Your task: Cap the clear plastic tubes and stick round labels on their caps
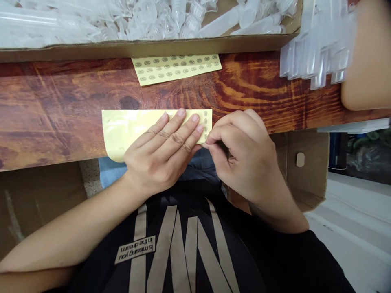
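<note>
A yellow sticker sheet lies on the wooden table near its front edge, with one column of small oval labels showing at its right end. Flat across the sheet rests my left hand, fingers stretched out and covering part of it. My right hand pinches at the sheet's lower right corner, thumb and forefinger pressed together beside the lowest label. Whether a label is between those fingertips is too small to make out. Farther back lies a second yellow sheet with rows of printed oval labels.
A cardboard box full of clear plastic tubes and caps stands along the back. Stacked translucent tubes sit at the back right beside a blurred tan shape. Below the table, an open cardboard box is at the right.
</note>
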`<state>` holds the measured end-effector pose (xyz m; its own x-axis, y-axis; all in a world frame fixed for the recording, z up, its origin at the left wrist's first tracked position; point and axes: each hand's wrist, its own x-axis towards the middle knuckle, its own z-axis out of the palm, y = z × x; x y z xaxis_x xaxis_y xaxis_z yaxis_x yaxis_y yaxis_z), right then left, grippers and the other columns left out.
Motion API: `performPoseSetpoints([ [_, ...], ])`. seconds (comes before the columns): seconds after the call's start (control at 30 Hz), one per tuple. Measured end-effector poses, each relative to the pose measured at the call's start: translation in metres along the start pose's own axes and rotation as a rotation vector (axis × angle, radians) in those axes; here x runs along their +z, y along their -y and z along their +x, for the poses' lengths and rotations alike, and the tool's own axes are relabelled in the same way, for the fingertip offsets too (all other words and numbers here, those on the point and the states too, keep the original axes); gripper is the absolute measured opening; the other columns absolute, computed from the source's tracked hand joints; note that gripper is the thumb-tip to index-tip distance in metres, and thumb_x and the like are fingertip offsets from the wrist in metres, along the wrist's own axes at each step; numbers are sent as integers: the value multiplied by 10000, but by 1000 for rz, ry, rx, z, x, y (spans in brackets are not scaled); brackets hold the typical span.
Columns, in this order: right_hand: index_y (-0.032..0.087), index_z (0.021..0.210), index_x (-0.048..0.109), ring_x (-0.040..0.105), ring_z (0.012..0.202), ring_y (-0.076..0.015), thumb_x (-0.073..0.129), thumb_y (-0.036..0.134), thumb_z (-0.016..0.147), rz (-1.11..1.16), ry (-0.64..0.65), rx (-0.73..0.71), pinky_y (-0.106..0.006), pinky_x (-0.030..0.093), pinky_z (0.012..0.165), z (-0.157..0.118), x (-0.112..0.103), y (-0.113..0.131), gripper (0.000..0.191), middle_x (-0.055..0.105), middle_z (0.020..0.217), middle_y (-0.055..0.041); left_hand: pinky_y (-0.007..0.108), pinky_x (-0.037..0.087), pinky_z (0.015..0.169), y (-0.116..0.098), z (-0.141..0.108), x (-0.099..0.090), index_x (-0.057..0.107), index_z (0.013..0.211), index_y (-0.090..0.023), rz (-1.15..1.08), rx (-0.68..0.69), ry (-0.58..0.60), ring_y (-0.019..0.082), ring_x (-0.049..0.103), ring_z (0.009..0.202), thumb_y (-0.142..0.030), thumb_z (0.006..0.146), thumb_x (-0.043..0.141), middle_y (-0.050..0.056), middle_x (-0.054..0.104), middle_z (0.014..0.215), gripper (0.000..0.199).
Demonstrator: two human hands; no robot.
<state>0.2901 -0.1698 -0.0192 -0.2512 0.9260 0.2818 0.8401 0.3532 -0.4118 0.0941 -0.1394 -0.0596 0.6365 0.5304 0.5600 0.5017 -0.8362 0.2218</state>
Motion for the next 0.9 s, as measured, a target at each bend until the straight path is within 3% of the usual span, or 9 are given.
performPoseSetpoints([
  [0.27, 196, 764, 551, 551, 751, -168, 544, 84, 923, -17, -27, -28, -330, 410, 669, -3, 1, 3, 195, 625, 778, -16, 428, 463, 1170, 0, -4, -1, 411, 1506, -211, -86, -43, 84, 259, 533, 1361, -206, 977, 588, 72, 617, 1422, 558],
  [0.53, 213, 787, 587, 544, 712, -139, 600, 81, 912, -51, -104, -73, -330, 368, 685, -10, 5, 2, 182, 639, 756, 28, 392, 468, 1170, -4, 3, -6, 530, 1398, -139, 7, -36, 73, 237, 568, 1338, -197, 961, 618, 95, 650, 1377, 449],
  [0.73, 213, 847, 615, 615, 737, -134, 655, 55, 873, -95, -218, -123, -343, 381, 726, -15, 10, 1, 165, 700, 798, 34, 424, 464, 1177, -3, 8, -8, 524, 1409, -129, -23, -47, 149, 245, 537, 1368, -172, 981, 570, 94, 625, 1408, 432],
  [0.9, 229, 933, 620, 627, 774, -150, 657, 84, 891, -122, -194, -140, -361, 378, 752, -18, 11, -2, 156, 698, 838, 23, 421, 445, 1192, -1, 15, -10, 542, 1399, -129, -58, -57, 207, 233, 531, 1375, -178, 995, 549, 70, 604, 1432, 407],
])
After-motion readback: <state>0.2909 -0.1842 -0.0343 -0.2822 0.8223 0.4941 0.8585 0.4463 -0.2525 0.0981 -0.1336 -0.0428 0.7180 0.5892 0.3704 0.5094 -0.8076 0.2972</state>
